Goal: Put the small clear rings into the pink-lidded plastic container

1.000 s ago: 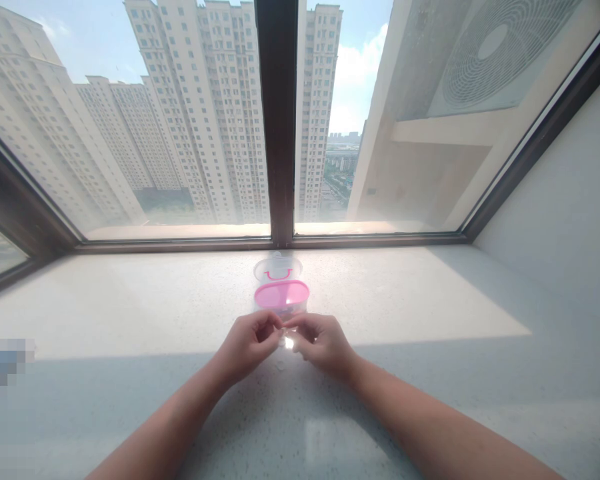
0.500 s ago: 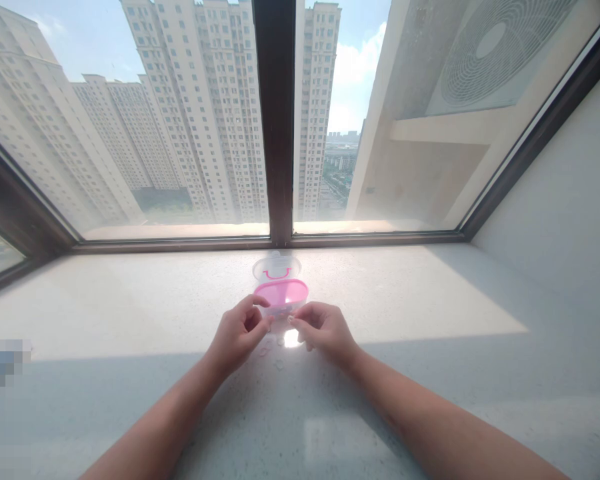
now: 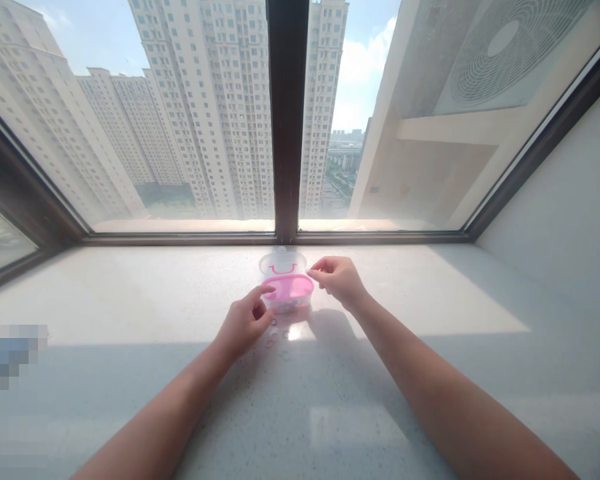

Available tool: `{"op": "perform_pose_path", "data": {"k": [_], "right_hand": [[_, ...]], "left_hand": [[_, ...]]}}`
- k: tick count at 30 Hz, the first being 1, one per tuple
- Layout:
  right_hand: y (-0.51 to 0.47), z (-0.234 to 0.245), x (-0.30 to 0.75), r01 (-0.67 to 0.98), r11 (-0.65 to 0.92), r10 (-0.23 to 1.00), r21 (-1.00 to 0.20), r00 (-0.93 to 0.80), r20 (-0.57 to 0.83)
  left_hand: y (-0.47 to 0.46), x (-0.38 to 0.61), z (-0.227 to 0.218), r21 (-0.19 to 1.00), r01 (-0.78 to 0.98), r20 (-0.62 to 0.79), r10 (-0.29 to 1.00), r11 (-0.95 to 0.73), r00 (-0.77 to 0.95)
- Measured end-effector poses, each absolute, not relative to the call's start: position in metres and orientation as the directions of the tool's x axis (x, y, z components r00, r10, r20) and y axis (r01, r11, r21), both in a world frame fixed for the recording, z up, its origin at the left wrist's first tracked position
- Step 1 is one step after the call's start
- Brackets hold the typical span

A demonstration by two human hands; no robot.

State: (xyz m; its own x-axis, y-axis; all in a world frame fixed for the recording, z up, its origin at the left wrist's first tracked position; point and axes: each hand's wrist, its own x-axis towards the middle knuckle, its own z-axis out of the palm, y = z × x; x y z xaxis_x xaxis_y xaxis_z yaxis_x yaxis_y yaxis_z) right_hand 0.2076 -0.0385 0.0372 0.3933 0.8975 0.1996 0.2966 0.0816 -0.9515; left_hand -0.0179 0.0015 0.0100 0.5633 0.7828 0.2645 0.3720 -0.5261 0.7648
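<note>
A small pink box [image 3: 291, 289] stands open on a pale stone windowsill [image 3: 130, 313], its clear lid [image 3: 282, 262] with a pink U mark tipped back toward the window. My left hand [image 3: 243, 324] rests just left of the box, index finger touching its front rim, other fingers curled. My right hand [image 3: 337, 279] hovers at the box's right edge with thumb and fingers pinched together; what they hold is too small to make out. A few tiny clear rings [image 3: 276, 337] lie on the sill in front of the box.
A dark window frame post [image 3: 285, 120] rises right behind the box. A white wall [image 3: 560, 200] closes the sill on the right. A blurred patch [image 3: 10, 360] sits at the left edge.
My right hand has moved up from in front of the box to its right rim. My hands have parted, and the left index finger now reaches the box.
</note>
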Motion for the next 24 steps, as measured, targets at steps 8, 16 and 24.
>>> {"op": "perform_pose_path", "data": {"k": [8,16,24], "right_hand": [[-0.027,0.027,0.205,0.731,0.057,0.881,-0.68,0.283,0.379],[-0.029,0.023,0.202,0.902,0.016,0.897,-0.432,0.178,0.405],[-0.032,0.024,0.205,0.916,0.114,0.923,-0.384,0.045,0.381]], "left_hand": [[0.003,-0.018,0.009,0.74,0.423,0.243,0.794,-0.524,0.558],[0.004,-0.018,0.006,0.747,0.428,0.228,0.8,-0.509,0.555],[0.003,-0.018,0.01,0.747,0.442,0.206,0.805,-0.497,0.557]]}}
